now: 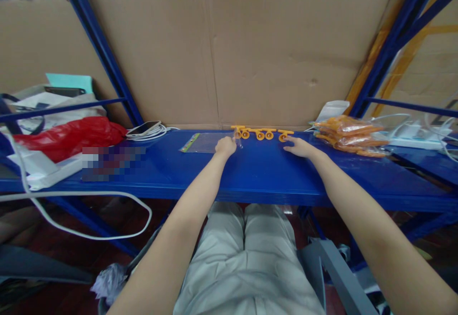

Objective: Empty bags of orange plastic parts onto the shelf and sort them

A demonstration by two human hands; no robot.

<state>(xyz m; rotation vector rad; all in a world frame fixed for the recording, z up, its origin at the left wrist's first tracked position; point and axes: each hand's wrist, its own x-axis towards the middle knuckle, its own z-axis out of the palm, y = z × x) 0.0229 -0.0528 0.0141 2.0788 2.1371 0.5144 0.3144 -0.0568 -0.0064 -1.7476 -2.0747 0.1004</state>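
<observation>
While a pixelated patch is hiding part of the near left side of the blue metal shelf [265, 176], a crumpled glossy red plastic bag [77, 136] is lying just beyond it, and a thick white cable [118, 194] is looping out past the left edge of view. Farther right, a dark-screened flat device [145, 127] is resting on a coil of white cord [152, 133].

Next, a flat clear plastic pouch with a green printed strip [205, 143] is lying on the shelf, its right end passing out of sight by the left hand [225, 146]. That hand's fingers are curling inward close to the left end of a far row of small orange plastic pieces with round discs [260, 134]; whether they are gripping the pouch or a piece, one cannot tell. The row is stretching between the hands, its fine shapes too small to make out. At its right end, the right hand [298, 147] is spreading its fingers loosely, a fingertip apparently touching the last piece and nothing visibly held. Beyond, a stack of orange items in clear wrapping [350, 136] is sitting, its contents blurring under glare.
</observation>
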